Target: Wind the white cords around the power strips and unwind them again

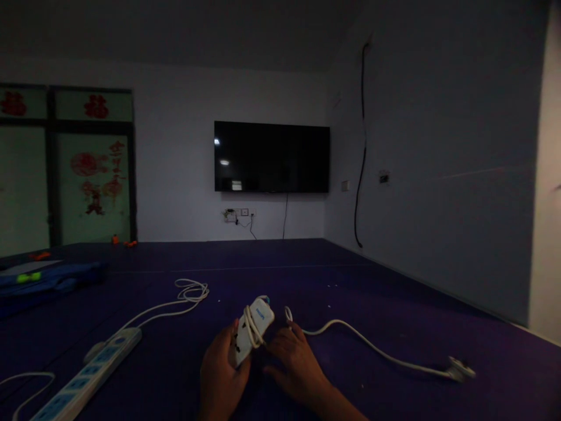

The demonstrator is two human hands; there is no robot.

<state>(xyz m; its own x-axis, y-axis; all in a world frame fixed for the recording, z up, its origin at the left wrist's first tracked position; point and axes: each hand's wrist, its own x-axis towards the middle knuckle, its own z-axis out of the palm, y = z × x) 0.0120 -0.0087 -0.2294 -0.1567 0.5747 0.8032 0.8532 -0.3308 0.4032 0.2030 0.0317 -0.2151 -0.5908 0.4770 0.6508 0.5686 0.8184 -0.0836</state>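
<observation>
A white power strip [262,316] is tilted up in my left hand [222,371], whose fingers close round its lower end. Several turns of its white cord [250,328] wrap the strip's middle. Just right of it, my right hand [294,358] has its fingers bent, with a loop of the cord at the fingertips; the exact grip is partly hidden. From that hand the cord runs right across the purple surface to a white plug [459,369].
A longer white power strip [94,371] lies at the left, its cord [190,292] loosely coiled beyond it. Blue cloth [52,280] lies at far left. A television [272,156] hangs on the back wall. A black cable [363,146] hangs on the right wall.
</observation>
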